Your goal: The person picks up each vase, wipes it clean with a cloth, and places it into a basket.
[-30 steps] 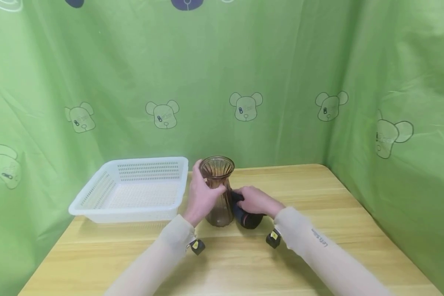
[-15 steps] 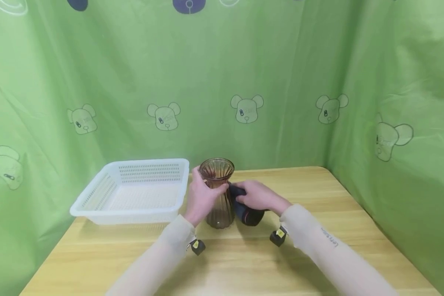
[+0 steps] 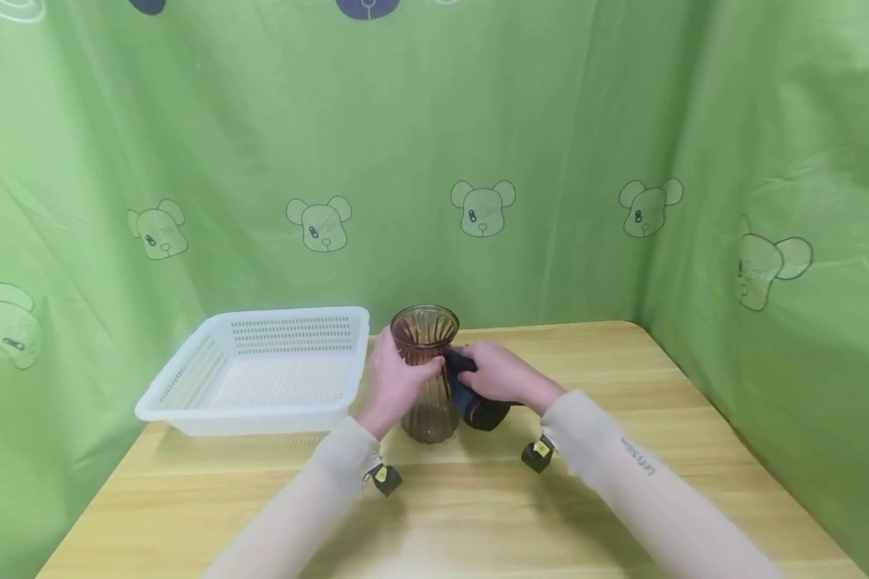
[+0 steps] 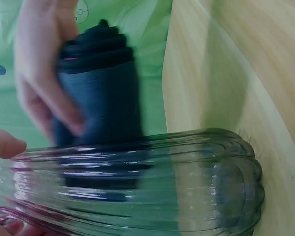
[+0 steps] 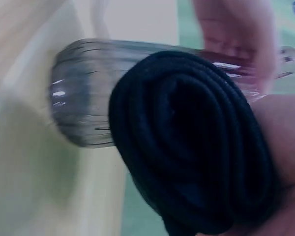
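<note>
1. Head view, far left: white slotted basket (image 3: 257,423) on the wooden table (image 3: 463,523).
2. Next along: left hand (image 3: 397,378), thumb and fingers curled round the neck of the vase (image 3: 430,420).
3. Centre: vase of ribbed, brown-tinted glass, upright on the table, just right of the basket.
4. Beside the vase: dark cloth roll (image 3: 471,400), held slantwise, one end right by the glass; contact impossible to tell.
5. Rightmost: right hand (image 3: 500,374), pinching the roll between thumb and fingers.
6. Across the back: green curtain (image 3: 405,121) with bear heads.
</note>
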A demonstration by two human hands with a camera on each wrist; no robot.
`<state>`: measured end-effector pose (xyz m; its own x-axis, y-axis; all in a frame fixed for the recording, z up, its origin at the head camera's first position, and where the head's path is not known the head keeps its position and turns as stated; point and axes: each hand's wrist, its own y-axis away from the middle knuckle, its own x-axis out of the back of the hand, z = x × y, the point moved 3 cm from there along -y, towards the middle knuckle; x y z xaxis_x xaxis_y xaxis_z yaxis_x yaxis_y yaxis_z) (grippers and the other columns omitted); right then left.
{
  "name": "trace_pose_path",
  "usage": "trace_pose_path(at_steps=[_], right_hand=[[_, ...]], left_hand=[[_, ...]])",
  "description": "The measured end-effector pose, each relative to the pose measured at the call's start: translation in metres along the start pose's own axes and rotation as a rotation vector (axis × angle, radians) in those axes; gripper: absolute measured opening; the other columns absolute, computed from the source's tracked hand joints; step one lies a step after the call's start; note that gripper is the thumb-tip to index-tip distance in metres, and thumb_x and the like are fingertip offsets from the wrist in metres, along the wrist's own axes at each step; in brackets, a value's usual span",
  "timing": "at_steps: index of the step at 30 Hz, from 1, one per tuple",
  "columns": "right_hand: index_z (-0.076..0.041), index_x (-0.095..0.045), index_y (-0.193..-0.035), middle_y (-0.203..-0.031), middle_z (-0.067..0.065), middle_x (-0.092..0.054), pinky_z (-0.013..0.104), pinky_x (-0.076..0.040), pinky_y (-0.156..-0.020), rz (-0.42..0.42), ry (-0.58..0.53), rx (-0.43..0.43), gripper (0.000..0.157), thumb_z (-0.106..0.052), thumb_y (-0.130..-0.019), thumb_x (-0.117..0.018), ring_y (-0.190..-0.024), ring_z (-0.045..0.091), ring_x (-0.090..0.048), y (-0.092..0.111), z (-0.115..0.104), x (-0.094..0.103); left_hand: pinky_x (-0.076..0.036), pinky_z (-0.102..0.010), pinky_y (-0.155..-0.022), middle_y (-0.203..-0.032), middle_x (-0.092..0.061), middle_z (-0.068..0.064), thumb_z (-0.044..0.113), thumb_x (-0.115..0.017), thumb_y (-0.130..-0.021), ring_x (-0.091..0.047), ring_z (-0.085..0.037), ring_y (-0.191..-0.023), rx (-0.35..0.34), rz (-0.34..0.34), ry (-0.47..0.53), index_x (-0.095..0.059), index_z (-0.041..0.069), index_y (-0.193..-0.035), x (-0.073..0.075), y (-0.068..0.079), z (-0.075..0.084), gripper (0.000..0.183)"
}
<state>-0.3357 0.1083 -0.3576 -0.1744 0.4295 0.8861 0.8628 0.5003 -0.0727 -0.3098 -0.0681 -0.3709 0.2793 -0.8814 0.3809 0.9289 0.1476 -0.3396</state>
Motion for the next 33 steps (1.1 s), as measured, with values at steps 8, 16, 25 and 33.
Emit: trace_pose_path(at_steps=[8,16,25,33], right_hand=[[-0.002,-0.071,-0.117,-0.078,0.004,-0.064,0.029,-0.053,-0.063,-0.130,0.072,-0.053,0.028,-0.012,-0.091,-0.067,-0.067,0.015,-0.059,0.004,0.022,-0.041],[-0.006,-0.071,-0.118,-0.081,0.003,-0.066,0.029,-0.054,-0.062,-0.152,0.008,-0.057,0.027,-0.015,-0.092,-0.068,-0.066,0.015,-0.061,0.013,0.015,-0.029],[-0.008,-0.057,-0.142,-0.100,0.016,-0.070,0.027,-0.056,-0.054,0.007,-0.062,-0.027,0.047,-0.021,-0.097,-0.064,-0.060,0.014,-0.063,0.013,-0.006,0.017],[-0.003,-0.058,-0.139,-0.110,0.020,-0.071,0.026,-0.056,-0.062,0.062,-0.022,0.002,0.046,-0.018,-0.096,-0.064,-0.068,0.015,-0.064,0.002,-0.005,0.016]], left_hand=[[-0.040,-0.052,-0.115,-0.145,-0.054,-0.009,0.028,-0.084,-0.074,-0.051,-0.028,-0.135,0.032,-0.020,0.018,-0.027,0.017,-0.157,-0.001,0.006,0.003,0.101],[-0.044,-0.049,-0.112,-0.140,-0.058,-0.010,0.040,-0.088,-0.072,-0.055,-0.027,-0.131,0.047,0.002,-0.006,-0.032,0.015,-0.151,-0.004,0.007,0.000,0.100],[-0.044,-0.048,-0.112,-0.140,-0.058,-0.010,0.036,-0.086,-0.075,-0.055,-0.027,-0.131,0.014,-0.026,-0.016,-0.034,0.015,-0.151,-0.003,0.002,0.002,0.095],[-0.045,-0.048,-0.111,-0.140,-0.058,-0.011,0.030,-0.087,-0.073,-0.055,-0.028,-0.129,0.011,0.011,-0.018,-0.037,0.015,-0.150,-0.003,0.002,0.003,0.093]])
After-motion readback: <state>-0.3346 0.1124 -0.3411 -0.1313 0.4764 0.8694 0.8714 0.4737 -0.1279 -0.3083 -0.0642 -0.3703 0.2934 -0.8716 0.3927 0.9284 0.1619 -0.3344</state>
